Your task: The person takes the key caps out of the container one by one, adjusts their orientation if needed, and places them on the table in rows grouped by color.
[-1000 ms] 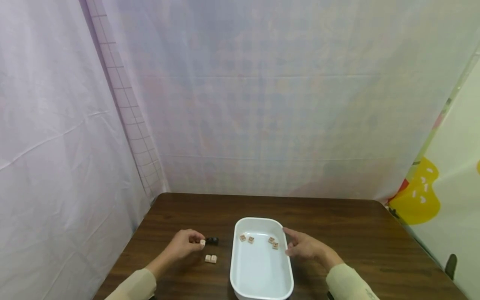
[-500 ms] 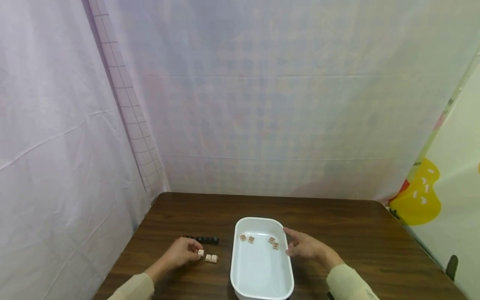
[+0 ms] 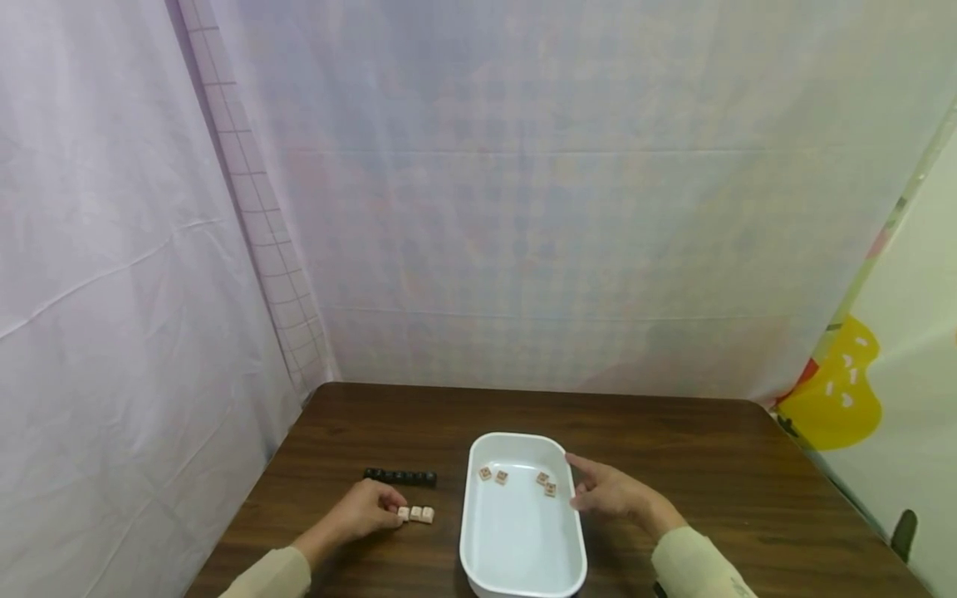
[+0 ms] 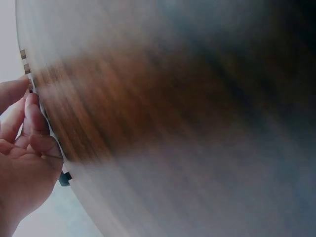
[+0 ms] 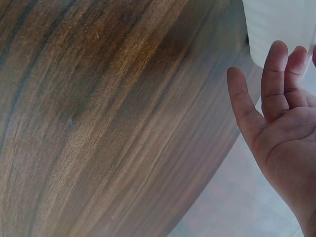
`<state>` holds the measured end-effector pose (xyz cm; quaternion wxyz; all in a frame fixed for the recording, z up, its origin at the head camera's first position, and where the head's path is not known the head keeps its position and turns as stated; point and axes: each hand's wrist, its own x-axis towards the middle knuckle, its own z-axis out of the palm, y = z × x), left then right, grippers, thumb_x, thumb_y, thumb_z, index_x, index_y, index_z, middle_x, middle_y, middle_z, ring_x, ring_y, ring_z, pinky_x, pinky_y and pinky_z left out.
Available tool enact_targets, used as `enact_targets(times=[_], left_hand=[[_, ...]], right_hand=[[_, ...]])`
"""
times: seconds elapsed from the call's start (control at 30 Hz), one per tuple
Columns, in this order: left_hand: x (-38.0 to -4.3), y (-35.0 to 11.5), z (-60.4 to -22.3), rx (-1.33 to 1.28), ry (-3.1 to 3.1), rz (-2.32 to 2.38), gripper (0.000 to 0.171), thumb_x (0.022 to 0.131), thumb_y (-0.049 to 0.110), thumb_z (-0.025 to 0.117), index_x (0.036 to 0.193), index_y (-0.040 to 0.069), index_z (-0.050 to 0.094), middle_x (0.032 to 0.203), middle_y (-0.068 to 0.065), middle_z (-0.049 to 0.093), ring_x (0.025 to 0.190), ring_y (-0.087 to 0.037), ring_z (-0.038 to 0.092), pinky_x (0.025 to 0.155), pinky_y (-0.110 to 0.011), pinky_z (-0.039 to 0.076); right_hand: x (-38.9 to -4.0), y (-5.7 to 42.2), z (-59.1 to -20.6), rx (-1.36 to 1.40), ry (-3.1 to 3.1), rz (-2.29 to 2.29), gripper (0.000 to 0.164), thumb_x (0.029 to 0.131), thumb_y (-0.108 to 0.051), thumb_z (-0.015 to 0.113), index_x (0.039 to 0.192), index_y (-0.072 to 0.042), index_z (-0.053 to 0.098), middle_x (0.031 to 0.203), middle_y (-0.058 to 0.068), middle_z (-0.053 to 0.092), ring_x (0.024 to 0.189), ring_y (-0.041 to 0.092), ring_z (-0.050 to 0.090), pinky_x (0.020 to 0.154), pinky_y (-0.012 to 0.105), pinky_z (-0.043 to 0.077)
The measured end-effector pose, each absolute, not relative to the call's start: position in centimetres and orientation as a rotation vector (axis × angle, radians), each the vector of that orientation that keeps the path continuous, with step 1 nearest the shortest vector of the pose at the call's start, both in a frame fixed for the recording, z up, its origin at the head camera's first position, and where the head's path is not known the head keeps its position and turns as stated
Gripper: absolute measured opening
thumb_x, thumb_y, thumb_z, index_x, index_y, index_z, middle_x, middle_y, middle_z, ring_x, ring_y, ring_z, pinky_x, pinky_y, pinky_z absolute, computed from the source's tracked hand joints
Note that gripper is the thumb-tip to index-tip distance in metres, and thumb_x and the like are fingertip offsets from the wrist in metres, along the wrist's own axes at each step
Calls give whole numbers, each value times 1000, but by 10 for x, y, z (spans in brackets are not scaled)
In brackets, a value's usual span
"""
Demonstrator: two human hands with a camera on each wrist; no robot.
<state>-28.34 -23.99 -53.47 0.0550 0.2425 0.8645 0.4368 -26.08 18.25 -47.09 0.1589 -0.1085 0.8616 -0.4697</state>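
Observation:
My left hand [image 3: 365,508] pinches a small white keycap [image 3: 404,513] between thumb and fingertips, at the left end of a short row with two other white keycaps [image 3: 422,514]. Just beyond this row lies a line of black keycaps [image 3: 404,477]. In the left wrist view, the thumb and fingers of my left hand [image 4: 29,143] meet at the table's edge line. My right hand [image 3: 609,488] touches the right side of a white tray [image 3: 523,438], fingers extended. Several pale keycaps [image 3: 502,477] with dark marks lie inside at its far end. In the right wrist view the tray wall [image 5: 276,29] stands beyond my fingers.
The dark wooden table [image 3: 673,432] carries everything. A white curtain [image 3: 523,249] hangs behind its far edge, and another [image 3: 134,332] along the left. A sheet with a yellow print [image 3: 830,399] hangs at the right.
My left hand has brought the white keycap from beside the black line toward me and set it at the left end of the white row. The right hand and tray stay put.

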Motion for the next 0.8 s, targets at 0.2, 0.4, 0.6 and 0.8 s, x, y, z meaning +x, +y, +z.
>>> enact_targets(times=[0.2, 0.4, 0.6, 0.8], left_hand=[[-284, -240, -533, 729, 2617, 1325, 19, 76, -1, 78, 94, -1, 72, 76, 3, 61, 69, -11, 54, 60, -23, 45], [-282, -240, -532, 719, 2598, 1333, 22, 77, 0, 79, 98, -1, 71, 77, 1, 61, 70, -15, 55, 60, -24, 44], [-281, -243, -531, 728, 2574, 1347, 26, 77, 1, 79, 101, -2, 70, 78, 0, 62, 72, -16, 56, 61, -25, 45], [-285, -248, -526, 754, 2579, 1370, 31, 75, -1, 78, 104, -3, 69, 82, -1, 63, 71, -13, 57, 60, -24, 47]], right_hand=[[-259, 182, -469, -308, 2459, -1347, 82, 85, 1, 69, 151, 10, 21, 74, 4, 52, 70, 19, 51, 62, 32, 44], [-259, 181, -468, -266, 2473, -1330, 82, 84, 0, 70, 151, 9, 23, 75, 5, 53, 71, 20, 51, 62, 32, 43], [-258, 181, -469, -274, 2478, -1322, 82, 84, 0, 70, 151, 9, 23, 75, 5, 53, 71, 20, 51, 62, 32, 43], [-258, 182, -468, -286, 2473, -1331, 82, 84, 0, 70, 151, 9, 23, 76, 5, 53, 71, 20, 52, 62, 33, 44]])
